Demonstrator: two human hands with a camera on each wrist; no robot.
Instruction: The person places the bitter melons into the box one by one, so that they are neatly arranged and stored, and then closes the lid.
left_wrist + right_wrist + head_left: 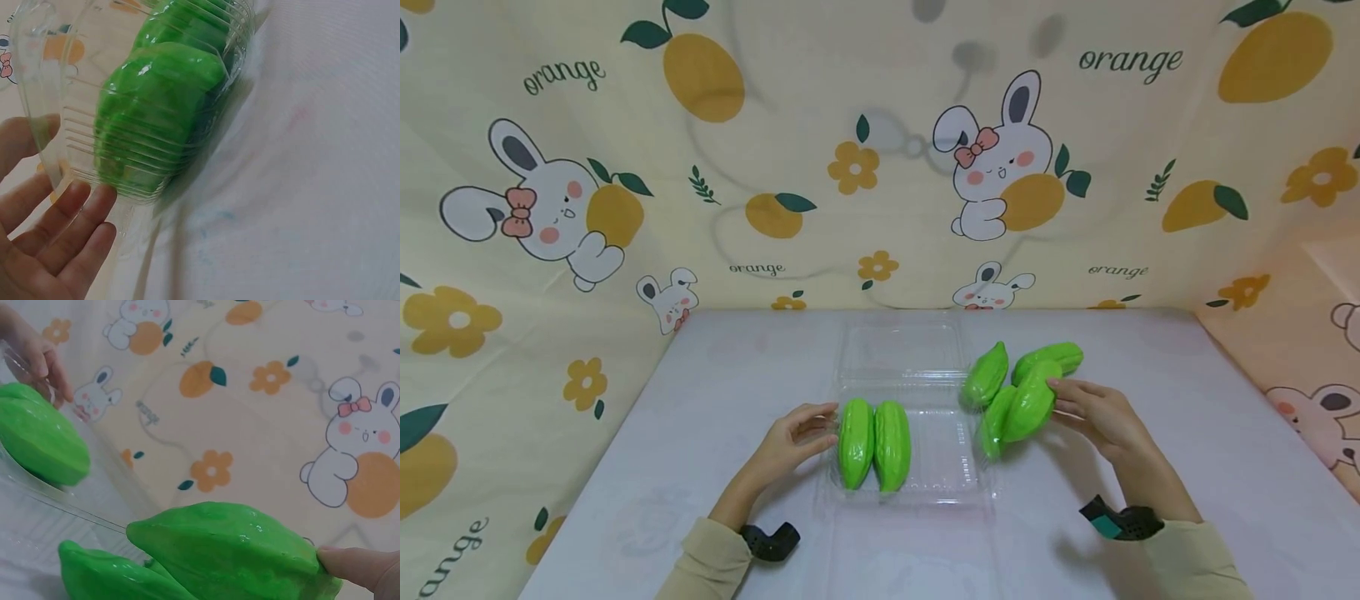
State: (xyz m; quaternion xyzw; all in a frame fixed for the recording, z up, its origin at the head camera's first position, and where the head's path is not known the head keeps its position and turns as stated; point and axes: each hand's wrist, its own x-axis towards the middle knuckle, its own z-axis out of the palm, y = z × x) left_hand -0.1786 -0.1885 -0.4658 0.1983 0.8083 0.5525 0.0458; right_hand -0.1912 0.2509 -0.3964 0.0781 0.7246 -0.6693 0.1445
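Observation:
A clear plastic clamshell box (pixel 946 454) lies opened out on the table, with two glossy green papayas (pixel 892 446) side by side in its left half. My left hand (pixel 793 435) pinches the box's left side; in the left wrist view its thumb is over the rim and its fingers (pixel 94 206) lie against the ribbed outer wall. At the box's right edge, my right hand (pixel 1096 414) holds a green papaya (pixel 1032 406) by one end, the thumb (pixel 350 565) showing on it in the right wrist view. The held papaya partly covers another green papaya (pixel 995 423).
Beyond the held papaya lie two more green papayas, one upright-looking (pixel 986 377) by the box corner and one (pixel 1063 354) farther right. The box's lid (pixel 900 346) extends toward the back wall. A patterned cloth (pixel 865 75) hangs behind the white table (pixel 722 358).

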